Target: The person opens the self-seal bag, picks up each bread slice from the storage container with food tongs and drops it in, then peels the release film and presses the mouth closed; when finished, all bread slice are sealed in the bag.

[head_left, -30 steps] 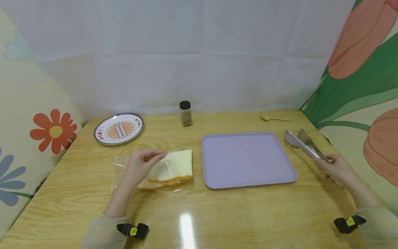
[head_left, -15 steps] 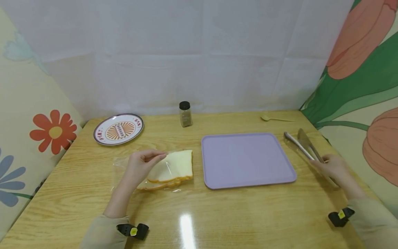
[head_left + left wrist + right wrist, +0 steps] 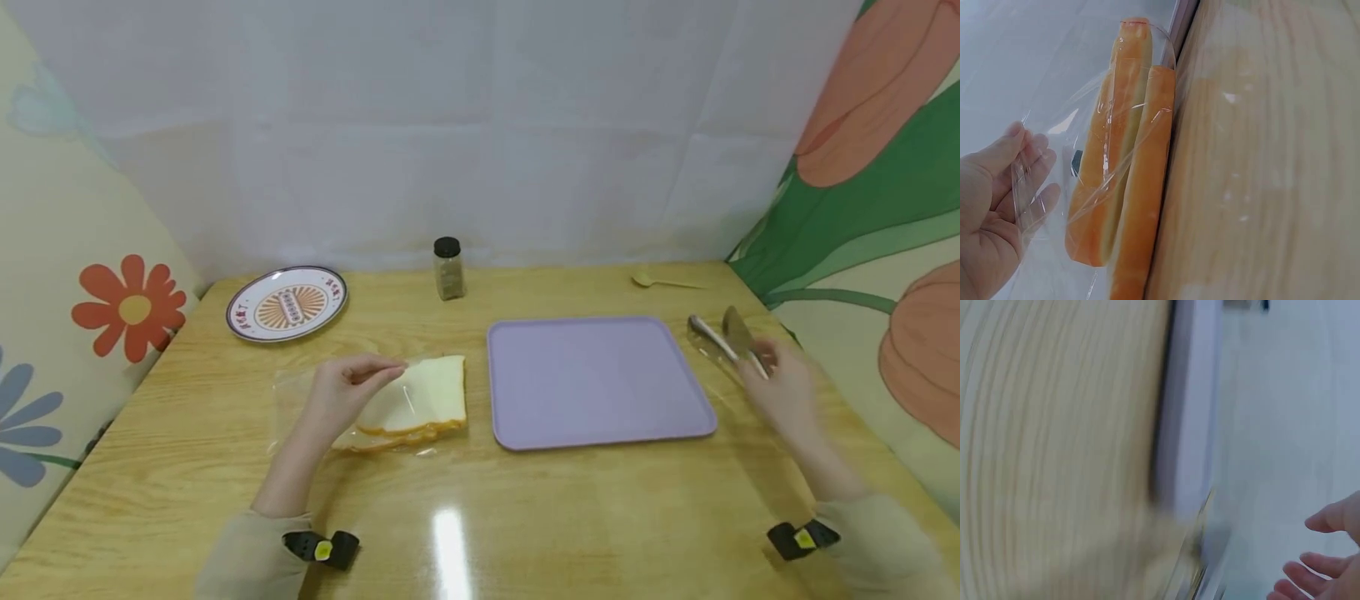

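My left hand [image 3: 341,396] pinches the edge of a clear plastic bag [image 3: 294,398] between thumb and fingertips. In the bag lie bread slices [image 3: 431,392], stacked with brown crusts toward me; the left wrist view shows the bag film pulled up beside the crusts. At the right, my right hand [image 3: 783,387] hovers over a pair of metal tongs [image 3: 718,342], their tips pointing away from me and their handle end hidden by the hand. In the right wrist view its thumb and fingers are spread, with nothing between them, and the tongs lie below, blurred.
A lilac tray [image 3: 600,383] lies mid-table between bread and tongs. Behind stand a black-capped spice jar [image 3: 449,271] and, at the far left, a printed plate [image 3: 288,305]. A small spoon [image 3: 663,283] lies at the back right. A white cloth [image 3: 480,133] hangs behind the table.
My right hand has moved forward and left along the tongs toward their tips, its fingers now apart from them. The left hand stays at the bag.
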A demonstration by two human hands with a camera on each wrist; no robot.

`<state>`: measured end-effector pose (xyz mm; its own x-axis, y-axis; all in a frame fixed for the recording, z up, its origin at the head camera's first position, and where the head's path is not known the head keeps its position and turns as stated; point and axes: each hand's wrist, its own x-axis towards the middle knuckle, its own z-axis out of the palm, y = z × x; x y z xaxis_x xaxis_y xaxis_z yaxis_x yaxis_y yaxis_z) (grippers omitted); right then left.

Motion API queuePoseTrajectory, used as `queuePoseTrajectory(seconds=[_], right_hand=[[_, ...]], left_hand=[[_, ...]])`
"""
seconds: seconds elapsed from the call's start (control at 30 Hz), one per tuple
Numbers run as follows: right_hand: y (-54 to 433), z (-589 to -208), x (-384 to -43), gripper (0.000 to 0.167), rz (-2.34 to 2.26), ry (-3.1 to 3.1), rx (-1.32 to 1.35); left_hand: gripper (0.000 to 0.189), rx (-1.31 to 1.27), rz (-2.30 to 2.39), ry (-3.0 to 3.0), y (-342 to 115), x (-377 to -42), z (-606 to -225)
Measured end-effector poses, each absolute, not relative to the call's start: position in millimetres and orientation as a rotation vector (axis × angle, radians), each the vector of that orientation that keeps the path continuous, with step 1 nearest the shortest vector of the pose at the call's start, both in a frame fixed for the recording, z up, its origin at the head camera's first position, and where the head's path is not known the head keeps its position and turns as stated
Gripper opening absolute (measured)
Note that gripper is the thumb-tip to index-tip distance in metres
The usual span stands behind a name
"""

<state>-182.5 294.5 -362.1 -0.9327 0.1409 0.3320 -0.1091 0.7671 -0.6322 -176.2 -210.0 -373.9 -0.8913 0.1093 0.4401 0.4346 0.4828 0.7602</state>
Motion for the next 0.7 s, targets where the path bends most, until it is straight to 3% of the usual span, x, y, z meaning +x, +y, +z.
queuePoseTrajectory(seconds=[0.1,0.23,0.43,0.7], right_hand=[[253,-355,-173,0.025,1.14,-2.516,0.109],[198,-354,-157,0.028,1.627,-2.576,0.3],[129,-365,-144,0.039,2.355,-2.633,0.309],[58,-387,-137,0.036,2.755,-2.625,0.234]], left_hand=[[0.009,-0.462,-1.371,-2.412,-210,-176,-373],[0.01,-0.478,-1.384,-2.43,-209,-177,-375],[0.01,-0.479,-1.409,-2.47,-207,-179,-379],[0.011,-0.406,-1.357,-2.598,-206,-176,-378]])
